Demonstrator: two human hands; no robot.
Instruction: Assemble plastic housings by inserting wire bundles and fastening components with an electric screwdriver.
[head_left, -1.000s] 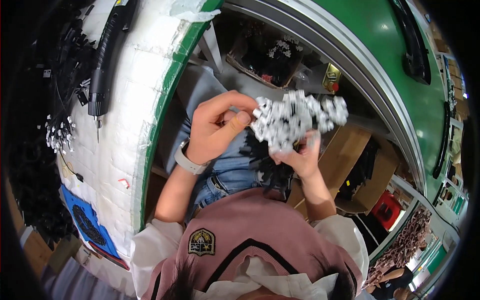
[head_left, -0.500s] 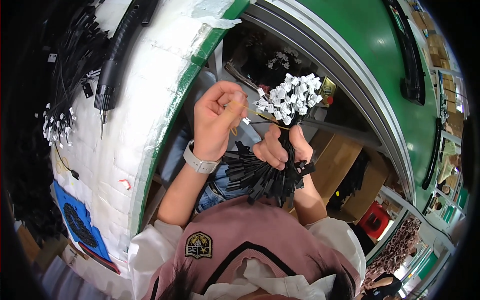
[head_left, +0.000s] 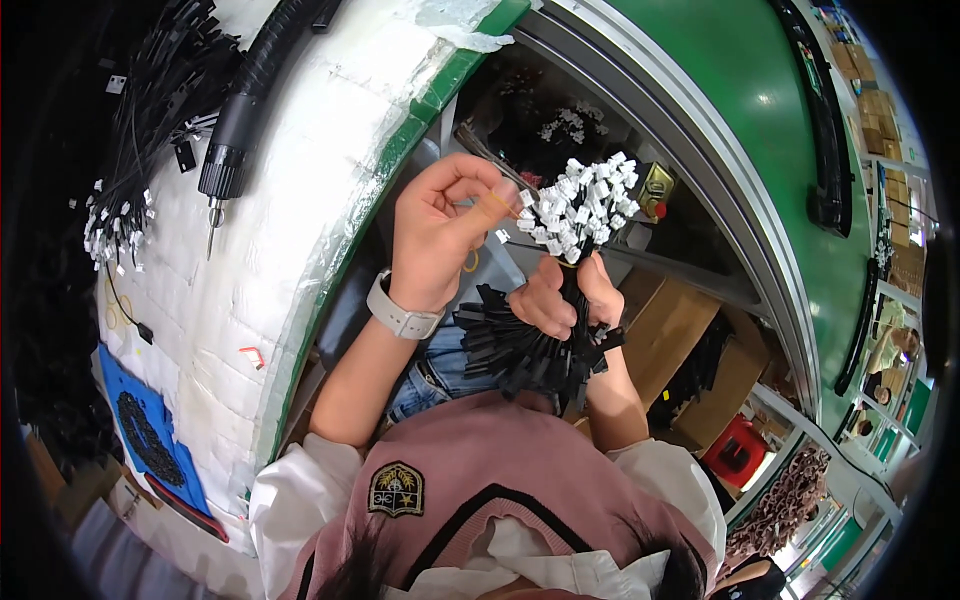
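Note:
My right hand (head_left: 562, 298) is wrapped round a thick bundle of black cables (head_left: 520, 340). The bundle's white plug connectors (head_left: 585, 205) fan out above the fist, and dark flat ends spread out below it. A thin yellow rubber band (head_left: 472, 262) hangs from my left hand (head_left: 445, 225), whose thumb and fingers pinch it. Part of the band stretches toward the bundle's neck just under the connectors; how far it goes round there is hidden. One white connector (head_left: 502, 236) sticks out to the side, between the hands.
Left lies a white-covered bench with a green edge (head_left: 385, 185), bearing an electric screwdriver (head_left: 225, 150), more black cables (head_left: 175, 90) and a blue tray (head_left: 150, 440). A metal-framed green conveyor (head_left: 720, 90) curves along the right. Below it stand cardboard boxes (head_left: 650, 330) and a red stool (head_left: 737, 452).
The connector heads have tilted slightly left, closer to my left hand. My left hand has shifted a little right and still pinches the band. The view has turned slightly.

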